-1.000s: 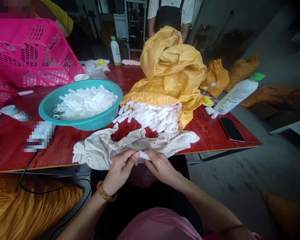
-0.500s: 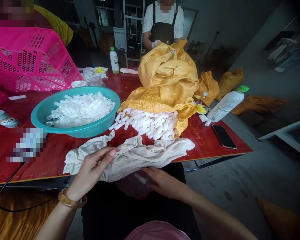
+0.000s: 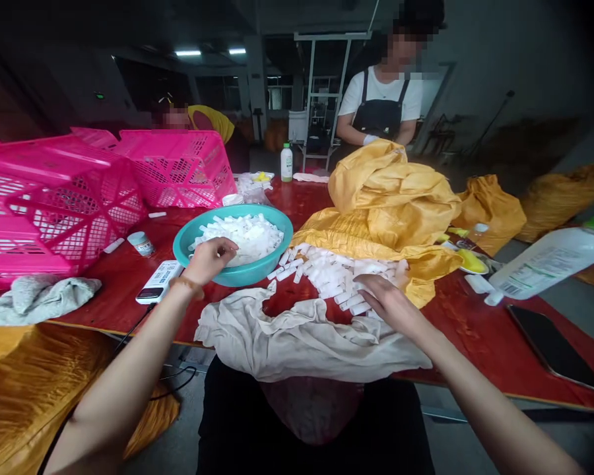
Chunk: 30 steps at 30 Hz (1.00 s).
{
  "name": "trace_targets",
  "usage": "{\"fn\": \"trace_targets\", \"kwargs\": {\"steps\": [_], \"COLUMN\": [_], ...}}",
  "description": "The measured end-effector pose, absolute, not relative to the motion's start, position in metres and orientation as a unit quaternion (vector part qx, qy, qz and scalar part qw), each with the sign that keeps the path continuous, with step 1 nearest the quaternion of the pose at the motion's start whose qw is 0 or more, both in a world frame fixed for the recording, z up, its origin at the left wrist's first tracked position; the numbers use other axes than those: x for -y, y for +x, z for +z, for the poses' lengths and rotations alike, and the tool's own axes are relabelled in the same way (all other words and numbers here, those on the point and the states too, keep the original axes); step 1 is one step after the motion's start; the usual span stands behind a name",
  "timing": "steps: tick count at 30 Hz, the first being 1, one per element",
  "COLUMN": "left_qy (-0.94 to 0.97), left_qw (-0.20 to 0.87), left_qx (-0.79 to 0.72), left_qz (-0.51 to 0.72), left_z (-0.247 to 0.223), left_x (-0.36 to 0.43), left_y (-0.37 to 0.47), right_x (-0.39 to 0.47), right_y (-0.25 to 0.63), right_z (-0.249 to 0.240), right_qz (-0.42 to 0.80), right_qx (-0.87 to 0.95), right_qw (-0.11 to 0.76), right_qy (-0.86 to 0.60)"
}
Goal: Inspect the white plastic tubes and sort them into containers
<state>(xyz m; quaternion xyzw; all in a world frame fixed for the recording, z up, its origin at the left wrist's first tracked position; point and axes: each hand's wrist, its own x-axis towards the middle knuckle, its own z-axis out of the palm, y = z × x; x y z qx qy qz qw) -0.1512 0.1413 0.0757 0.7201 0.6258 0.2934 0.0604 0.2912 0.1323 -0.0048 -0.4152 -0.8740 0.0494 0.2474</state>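
Note:
My left hand (image 3: 208, 260) is over the near rim of a teal basin (image 3: 237, 276), its fingers curled in toward the thumb. Whatever it holds, if anything, is hidden. Short white plastic tubes (image 3: 247, 236) are heaped in the basin. My right hand (image 3: 385, 298) reaches palm down onto a loose pile of white tubes (image 3: 327, 267) on the table, fingers stretched out. That pile spills from the mouth of a yellow woven sack (image 3: 396, 198). Along the table's front edge, below both hands, lies a crumpled light grey cloth (image 3: 297, 346).
Pink plastic crates (image 3: 54, 204) fill the left side. A small jar (image 3: 141, 244), a white device (image 3: 159, 282) with a cable, a large white bottle (image 3: 549, 260) and a black phone (image 3: 557, 346) are on the red table (image 3: 455, 330). Two people work beyond it.
My right hand has come up from below the table edge to the tube pile. My left hand has moved from over the cloth to the basin's rim. The view has tilted up and turned left.

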Motion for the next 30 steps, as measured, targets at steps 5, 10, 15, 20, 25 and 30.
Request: {"fn": "trace_targets", "kwargs": {"steps": [5, 10, 15, 20, 25, 30], "left_qy": [0.823, 0.837, 0.794, 0.778, 0.806, 0.743], "left_qw": [0.115, 0.079, -0.092, 0.094, 0.223, 0.315], "left_qx": [-0.553, -0.541, -0.574, -0.551, -0.466, -0.467], "left_qz": [0.061, 0.026, 0.178, 0.289, 0.288, 0.36], "left_z": [0.075, 0.076, 0.087, 0.06, 0.017, -0.005], "left_x": [-0.204, -0.21, -0.16, -0.074, -0.016, -0.006], "left_y": [-0.165, -0.169, -0.169, -0.092, -0.013, 0.01], "right_x": [-0.077, -0.03, -0.021, -0.025, -0.02, -0.007], "right_y": [0.277, 0.272, 0.255, 0.212, 0.188, 0.198], "right_z": [0.008, -0.006, -0.018, -0.011, -0.007, -0.019], "right_qz": [0.265, 0.454, 0.534, 0.494, 0.499, 0.59], "right_qx": [0.747, 0.677, 0.625, 0.645, 0.651, 0.549], "right_qw": [0.384, 0.379, 0.385, 0.414, 0.455, 0.488], "right_qy": [-0.473, -0.439, -0.42, -0.411, -0.348, -0.336]}}
